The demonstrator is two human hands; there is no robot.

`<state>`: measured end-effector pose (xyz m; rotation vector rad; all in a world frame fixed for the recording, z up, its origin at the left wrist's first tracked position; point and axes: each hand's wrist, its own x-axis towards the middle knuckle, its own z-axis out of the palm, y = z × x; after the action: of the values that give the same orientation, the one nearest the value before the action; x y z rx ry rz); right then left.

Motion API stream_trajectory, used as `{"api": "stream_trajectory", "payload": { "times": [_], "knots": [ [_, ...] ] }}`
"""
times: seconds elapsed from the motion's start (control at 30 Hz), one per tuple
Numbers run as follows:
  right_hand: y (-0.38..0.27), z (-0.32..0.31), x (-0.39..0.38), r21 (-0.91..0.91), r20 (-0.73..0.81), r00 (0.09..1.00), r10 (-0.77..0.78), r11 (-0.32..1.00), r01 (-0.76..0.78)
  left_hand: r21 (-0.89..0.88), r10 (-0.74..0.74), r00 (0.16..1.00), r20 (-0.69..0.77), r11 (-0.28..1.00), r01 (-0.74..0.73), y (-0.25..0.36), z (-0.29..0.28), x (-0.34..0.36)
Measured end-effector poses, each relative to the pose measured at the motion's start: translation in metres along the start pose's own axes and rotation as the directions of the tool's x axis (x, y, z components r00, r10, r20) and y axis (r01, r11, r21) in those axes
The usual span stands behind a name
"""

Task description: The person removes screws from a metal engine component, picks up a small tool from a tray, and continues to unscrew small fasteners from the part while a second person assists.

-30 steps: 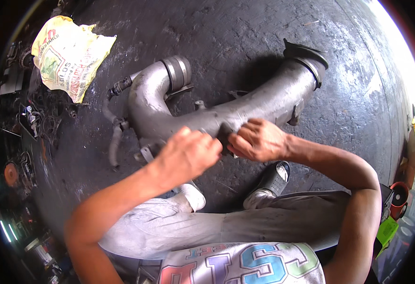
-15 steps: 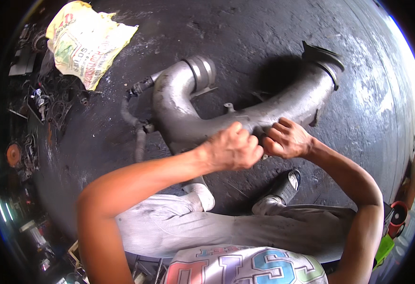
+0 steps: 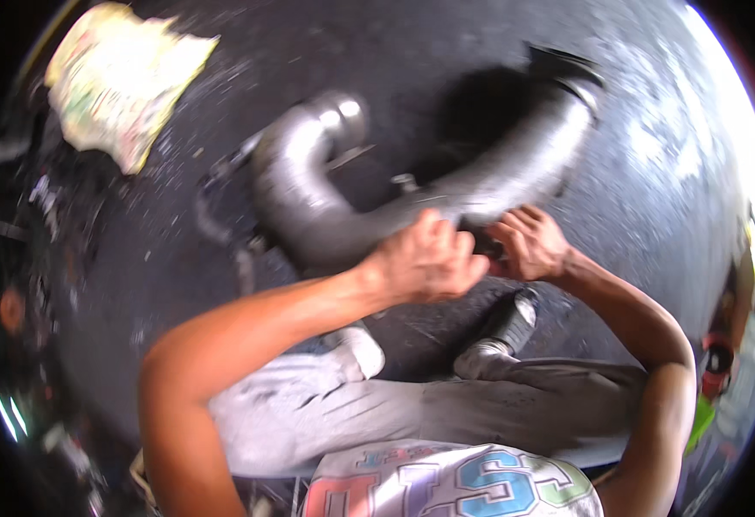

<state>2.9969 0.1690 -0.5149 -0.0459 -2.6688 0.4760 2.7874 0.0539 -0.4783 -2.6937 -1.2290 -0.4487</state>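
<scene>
A large grey curved pipe [image 3: 308, 189] lies on the dark floor in front of me, with a banded round end at the upper left and a dark flanged end at the upper right. Both my hands are close together at the near edge of its right-hand stretch. My left hand [image 3: 429, 258] is closed in a fist, knuckles up. Beside it, my right hand [image 3: 528, 244] has its fingers curled inward. Something small and dark shows between the two hands, but blur and fingers hide what it is.
A crumpled yellow-white sack [image 3: 123, 82] lies at the upper left. A ribbed hose [image 3: 245, 267] runs down beside the pipe's left bend. Blurred dark parts crowd the left edge. My feet, one in a dark clog [image 3: 515, 320], rest just below the pipe.
The pipe, the sack and the floor have shifted left and slightly up in the view, which is now blurred. My right hand's fingers have turned and loosened slightly; my left fist stays much the same.
</scene>
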Motion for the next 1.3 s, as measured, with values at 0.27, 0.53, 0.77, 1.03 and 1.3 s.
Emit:
{"api": "stream_trajectory", "payload": {
  "times": [0.27, 0.53, 0.77, 1.03, 1.3],
  "knots": [
    [-0.011, 0.036, -0.091, 0.070, 0.625, -0.015, 0.780, -0.075, -0.995, -0.049, 0.053, 0.995, 0.084, 0.998, -0.049, 0.003, 0.000, 0.010],
    [-0.011, 0.029, -0.028, 0.591, 0.751, 0.295, 0.591, -0.402, -0.700, -0.104, 0.002, 0.976, 0.218, 0.994, 0.021, 0.014, -0.009, -0.016],
    [0.019, 0.024, -0.022, 0.634, 0.656, 0.396, 0.643, -0.185, -0.751, -0.010, -0.030, 0.986, 0.162, 0.999, 0.032, 0.002, 0.004, -0.002],
    [0.102, -0.001, 0.000, 0.422, 0.733, 0.382, 0.563, 0.064, -0.904, 0.041, -0.136, 0.981, 0.135, 0.990, 0.132, -0.064, -0.012, 0.055],
    [0.092, 0.017, -0.030, 0.526, 0.726, 0.334, 0.600, -0.172, -0.833, 0.114, -0.030, 0.971, 0.236, 0.993, 0.003, -0.036, 0.010, 0.061]
  ]
}}
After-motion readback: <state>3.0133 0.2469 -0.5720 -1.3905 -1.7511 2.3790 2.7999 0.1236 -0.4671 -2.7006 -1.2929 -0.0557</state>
